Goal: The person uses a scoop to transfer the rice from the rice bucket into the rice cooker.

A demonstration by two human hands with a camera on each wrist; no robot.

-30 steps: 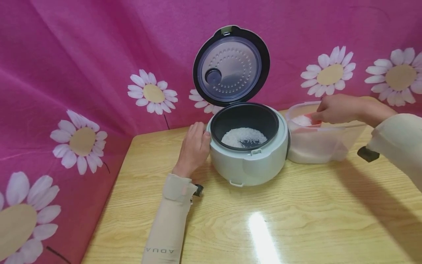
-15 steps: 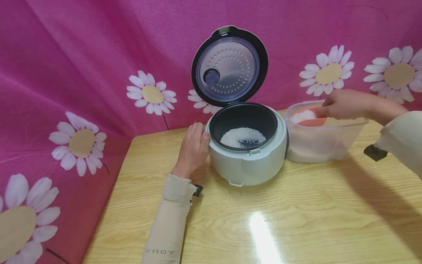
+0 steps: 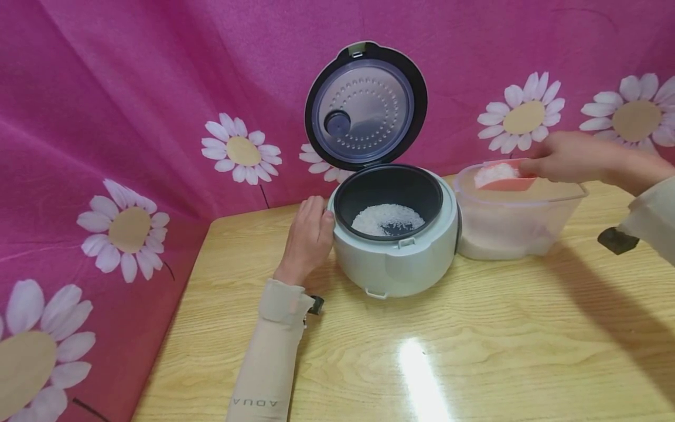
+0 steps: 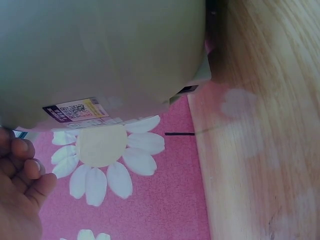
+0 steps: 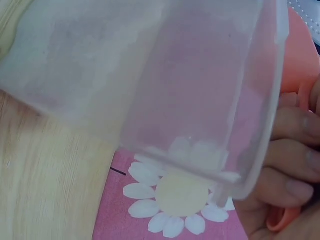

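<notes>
A pale green-white rice cooker [image 3: 395, 269] stands with its lid [image 3: 366, 108] raised and white rice [image 3: 387, 220] in its dark inner pot [image 3: 390, 181]. My left hand [image 3: 307, 237] holds the cooker's left side near the rim; in the left wrist view its fingers [image 4: 34, 168] curl beside the cooker's body. To the right, my right hand [image 3: 561, 157] grips the handle of a coral scoop [image 3: 508, 184] that carries a heap of rice [image 3: 495, 173]. The scoop is at the top of a clear plastic container [image 3: 511, 225]. Curled right fingers [image 5: 287, 160] show around the handle in the right wrist view.
All stands on a wooden table [image 3: 448, 351]. A pink cloth [image 3: 253, 58] with large white daisies hangs behind it and along the left. The container is close beside the cooker's right side. More rice lies low inside the container.
My right hand has lifted the rice-filled scoop from inside the container up to its rim and slightly right. My left hand stays on the cooker.
</notes>
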